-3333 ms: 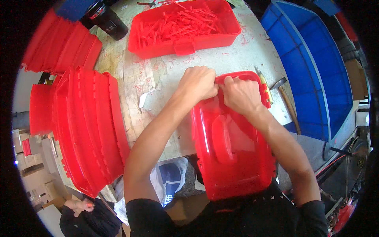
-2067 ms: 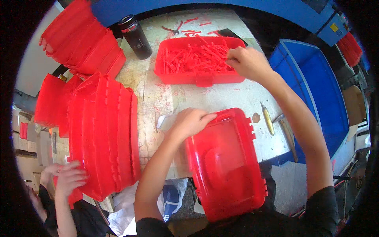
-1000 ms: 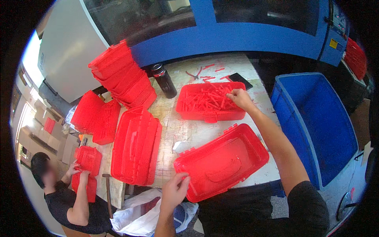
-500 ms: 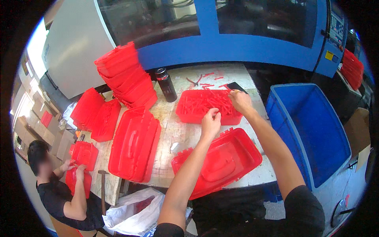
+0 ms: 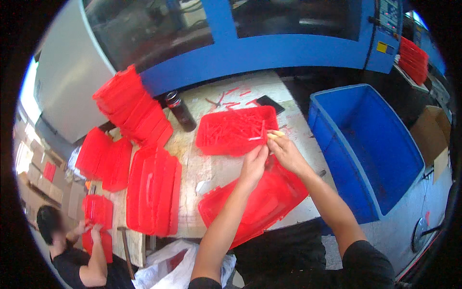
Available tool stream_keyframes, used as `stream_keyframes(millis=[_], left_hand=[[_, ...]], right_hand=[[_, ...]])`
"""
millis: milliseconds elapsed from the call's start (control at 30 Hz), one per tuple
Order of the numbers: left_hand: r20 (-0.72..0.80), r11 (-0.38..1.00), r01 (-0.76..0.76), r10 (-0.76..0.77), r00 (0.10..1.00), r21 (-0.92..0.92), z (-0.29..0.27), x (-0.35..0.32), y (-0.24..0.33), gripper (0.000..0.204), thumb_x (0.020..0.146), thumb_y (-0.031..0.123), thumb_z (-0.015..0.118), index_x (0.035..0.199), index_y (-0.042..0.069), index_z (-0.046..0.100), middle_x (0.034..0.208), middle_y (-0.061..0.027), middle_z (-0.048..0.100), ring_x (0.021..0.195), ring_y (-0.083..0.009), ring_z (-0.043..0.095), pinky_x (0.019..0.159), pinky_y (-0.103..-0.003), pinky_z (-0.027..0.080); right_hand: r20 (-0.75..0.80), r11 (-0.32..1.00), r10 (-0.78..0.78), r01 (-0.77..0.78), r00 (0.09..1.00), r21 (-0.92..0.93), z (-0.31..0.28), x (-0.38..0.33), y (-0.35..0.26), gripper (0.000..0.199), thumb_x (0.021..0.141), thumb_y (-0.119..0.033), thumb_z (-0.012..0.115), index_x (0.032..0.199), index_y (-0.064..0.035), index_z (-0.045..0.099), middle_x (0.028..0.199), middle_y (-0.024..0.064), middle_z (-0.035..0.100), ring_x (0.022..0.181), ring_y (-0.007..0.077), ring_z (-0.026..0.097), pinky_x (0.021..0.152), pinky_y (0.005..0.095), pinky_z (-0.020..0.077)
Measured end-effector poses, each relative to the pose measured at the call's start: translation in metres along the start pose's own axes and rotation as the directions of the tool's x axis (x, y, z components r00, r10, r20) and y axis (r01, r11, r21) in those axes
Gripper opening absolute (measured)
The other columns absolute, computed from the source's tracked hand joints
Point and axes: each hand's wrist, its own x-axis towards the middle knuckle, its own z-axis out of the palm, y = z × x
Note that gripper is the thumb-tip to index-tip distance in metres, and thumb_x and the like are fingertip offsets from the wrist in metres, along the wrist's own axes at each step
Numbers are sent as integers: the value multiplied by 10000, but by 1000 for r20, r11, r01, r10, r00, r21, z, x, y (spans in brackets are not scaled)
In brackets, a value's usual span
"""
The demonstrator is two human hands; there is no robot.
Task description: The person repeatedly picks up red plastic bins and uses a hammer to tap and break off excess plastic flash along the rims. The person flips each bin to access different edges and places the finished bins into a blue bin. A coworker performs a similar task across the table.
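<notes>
My left hand [image 5: 254, 166] and my right hand [image 5: 287, 153] meet at the front right corner of a red bin [image 5: 219, 150]. Both are closed, fingertips pinched together; what they grip is too small and too covered to name. Inside the bin lies a heap of thin red plastic strips [image 5: 233, 126], some of them right beside my fingers. Below my hands, an open red plastic case shell [image 5: 257, 204] rests at the table's near edge, partly hidden by my left forearm.
Stacked red shells [image 5: 151, 190] and a taller red stack [image 5: 134, 111] stand left, near a black bottle [image 5: 181, 111]. Pliers [image 5: 216, 102] and a phone [image 5: 270, 104] lie behind the bin. A blue crate [image 5: 346, 144] stands right. A co-worker [image 5: 72, 255] handles red parts at lower left.
My right hand has come out of the strips toward me and joined my left hand at the bin's corner. The whole view has shifted and tilted slightly.
</notes>
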Motion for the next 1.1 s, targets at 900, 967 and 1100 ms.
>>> stream_keyframes(millis=[900,967,1100], left_hand=[[479,397,-392,-146,866,830,-113,5,-46,220,909,243,641,1032,61,648,879,-242,667,896,-444,638,756,-528,501],[452,423,-345,-185,873,838,-124,-5,-52,212,910,225,633,1055,71,644,874,-253,658,882,-452,630,740,-527,492],[513,540,-354,-175,840,764,-136,-2,-50,214,891,188,644,1068,68,642,892,-247,666,903,-439,635,763,-518,494]], right_hand=[[447,980,137,-56,884,-190,3,-60,-5,203,966,-185,580,1064,-32,672,832,179,686,807,352,695,714,410,542],[457,962,74,58,887,-268,32,-50,2,213,956,-202,596,1049,-34,685,858,186,694,825,360,701,716,423,556],[579,774,8,361,816,-520,62,-49,16,163,924,-193,616,958,-37,645,815,152,678,736,302,708,603,407,566]])
